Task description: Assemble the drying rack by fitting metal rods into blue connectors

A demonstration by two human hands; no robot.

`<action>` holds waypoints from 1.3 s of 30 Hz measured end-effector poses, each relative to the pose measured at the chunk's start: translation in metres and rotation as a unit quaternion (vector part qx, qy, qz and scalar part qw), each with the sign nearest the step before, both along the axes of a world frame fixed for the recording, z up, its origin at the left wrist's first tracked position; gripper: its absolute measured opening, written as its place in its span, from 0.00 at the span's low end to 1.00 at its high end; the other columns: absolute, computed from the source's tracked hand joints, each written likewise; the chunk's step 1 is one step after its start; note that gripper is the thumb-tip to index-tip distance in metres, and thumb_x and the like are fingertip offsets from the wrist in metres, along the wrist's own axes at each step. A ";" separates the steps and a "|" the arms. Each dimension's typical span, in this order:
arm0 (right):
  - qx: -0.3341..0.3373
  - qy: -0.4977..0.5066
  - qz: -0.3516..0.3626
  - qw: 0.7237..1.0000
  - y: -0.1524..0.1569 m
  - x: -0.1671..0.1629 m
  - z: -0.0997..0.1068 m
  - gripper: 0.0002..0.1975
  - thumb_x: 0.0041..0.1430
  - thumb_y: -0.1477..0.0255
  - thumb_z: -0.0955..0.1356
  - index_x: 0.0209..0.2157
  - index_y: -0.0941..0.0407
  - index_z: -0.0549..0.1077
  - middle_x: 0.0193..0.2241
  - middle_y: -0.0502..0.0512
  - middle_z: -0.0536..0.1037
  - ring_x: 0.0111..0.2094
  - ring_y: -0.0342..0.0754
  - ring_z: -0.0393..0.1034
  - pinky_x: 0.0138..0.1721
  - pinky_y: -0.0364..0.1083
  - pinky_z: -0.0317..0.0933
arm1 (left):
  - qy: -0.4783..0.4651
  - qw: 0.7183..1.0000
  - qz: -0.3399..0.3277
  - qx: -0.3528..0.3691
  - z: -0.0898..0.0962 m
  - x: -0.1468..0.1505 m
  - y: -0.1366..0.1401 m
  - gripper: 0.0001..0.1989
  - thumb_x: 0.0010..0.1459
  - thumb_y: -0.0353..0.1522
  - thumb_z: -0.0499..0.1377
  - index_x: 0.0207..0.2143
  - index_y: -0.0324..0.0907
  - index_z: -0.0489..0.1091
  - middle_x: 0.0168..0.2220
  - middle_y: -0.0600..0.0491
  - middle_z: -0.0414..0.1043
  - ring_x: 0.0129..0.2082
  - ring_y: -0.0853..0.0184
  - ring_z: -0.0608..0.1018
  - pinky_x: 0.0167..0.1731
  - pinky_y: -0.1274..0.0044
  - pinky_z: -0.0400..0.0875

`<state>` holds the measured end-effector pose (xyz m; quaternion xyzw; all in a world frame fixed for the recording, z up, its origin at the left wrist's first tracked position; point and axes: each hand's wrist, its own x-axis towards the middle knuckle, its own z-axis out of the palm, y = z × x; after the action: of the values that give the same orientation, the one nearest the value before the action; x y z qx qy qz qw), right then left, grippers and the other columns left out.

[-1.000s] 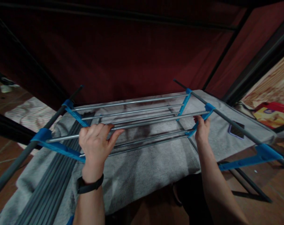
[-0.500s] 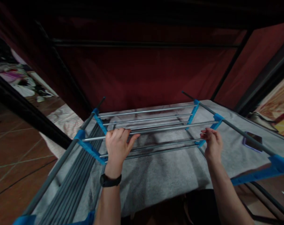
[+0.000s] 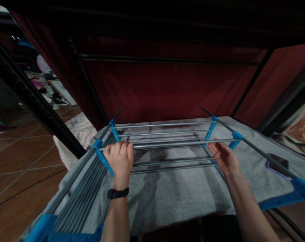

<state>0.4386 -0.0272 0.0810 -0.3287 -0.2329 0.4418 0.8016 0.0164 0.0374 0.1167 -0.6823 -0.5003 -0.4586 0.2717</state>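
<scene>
A rack of grey metal rods and blue plastic brackets lies on a grey blanket (image 3: 182,195). My left hand (image 3: 120,156), with a black wristband (image 3: 118,193) below it, is wrapped around a front metal rod (image 3: 172,144) near its left end. That rod runs across to the right blue bracket (image 3: 235,139). Close to the rod's right end is my right hand (image 3: 224,156), its fingers extended and slightly bent behind or against the rod; exact contact is unclear. The left blue bracket (image 3: 103,158) stands just beside my left hand.
Several loose grey rods (image 3: 85,188) lie side by side at the left. A phone (image 3: 277,164) rests on the blanket beyond the right side pole. Dark red curtain (image 3: 157,90) and black frame posts (image 3: 39,97) enclose the space. Tiled floor (image 3: 21,161) shows at left.
The view has shifted, so the rack sits slightly lower and to the right. My left hand has closed around the rod. My right hand has turned and its fingers have straightened towards the rod.
</scene>
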 end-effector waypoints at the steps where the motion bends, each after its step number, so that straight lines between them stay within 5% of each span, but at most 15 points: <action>1: 0.010 0.005 0.005 1.000 0.001 -0.001 0.000 0.07 0.50 0.73 0.74 0.34 0.55 0.78 0.35 0.53 0.83 0.37 0.47 0.80 0.45 0.46 0.77 | -0.002 1.000 0.007 -0.006 0.000 -0.002 0.001 0.13 0.69 0.37 0.52 0.34 0.44 0.72 0.33 0.49 0.75 0.36 0.59 0.72 0.49 0.63 0.58; 7: 0.055 -0.030 0.029 0.998 0.001 -0.004 0.005 0.11 0.50 0.76 0.73 0.38 0.54 0.80 0.40 0.54 0.83 0.46 0.47 0.79 0.50 0.47 0.75 | -0.010 1.000 0.023 -0.006 -0.001 -0.006 0.006 0.17 0.68 0.37 0.50 0.26 0.45 0.65 0.26 0.51 0.68 0.32 0.60 0.69 0.46 0.63 0.58; 16: 0.049 -0.095 0.079 0.991 0.003 0.016 0.004 0.09 0.52 0.68 0.77 0.36 0.52 0.80 0.43 0.53 0.83 0.44 0.48 0.80 0.51 0.51 0.76 | -0.049 0.999 0.003 0.000 -0.004 -0.008 0.013 0.15 0.65 0.36 0.51 0.24 0.46 0.62 0.24 0.51 0.65 0.31 0.59 0.67 0.45 0.61 0.56; 27: 0.047 -0.078 0.039 0.995 0.013 0.020 -0.008 0.16 0.47 0.64 0.81 0.37 0.52 0.80 0.39 0.51 0.84 0.39 0.45 0.81 0.43 0.44 0.77 | -0.007 1.000 0.021 0.000 -0.002 -0.009 0.010 0.16 0.66 0.35 0.49 0.23 0.46 0.61 0.23 0.51 0.63 0.30 0.60 0.66 0.44 0.62 0.57; 34: 0.036 -0.049 0.006 0.998 0.007 0.015 -0.005 0.12 0.48 0.66 0.80 0.35 0.52 0.80 0.39 0.49 0.83 0.40 0.45 0.81 0.42 0.43 0.78 | 0.034 0.998 0.034 -0.030 -0.002 -0.012 0.006 0.18 0.68 0.37 0.45 0.28 0.45 0.68 0.27 0.48 0.68 0.33 0.58 0.69 0.45 0.62 0.57; 39: 0.026 -0.017 -0.031 0.999 0.000 0.018 0.000 0.12 0.49 0.68 0.78 0.37 0.55 0.82 0.37 0.52 0.83 0.41 0.46 0.80 0.43 0.41 0.77 | 0.028 0.999 0.031 -0.011 -0.006 -0.014 0.005 0.17 0.69 0.37 0.46 0.42 0.43 0.72 0.38 0.44 0.74 0.40 0.55 0.72 0.48 0.61 0.57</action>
<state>0.4571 -0.0276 0.0814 -0.3222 -0.2480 0.4051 0.8189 0.0024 0.0426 0.1103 -0.6817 -0.5184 -0.4255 0.2924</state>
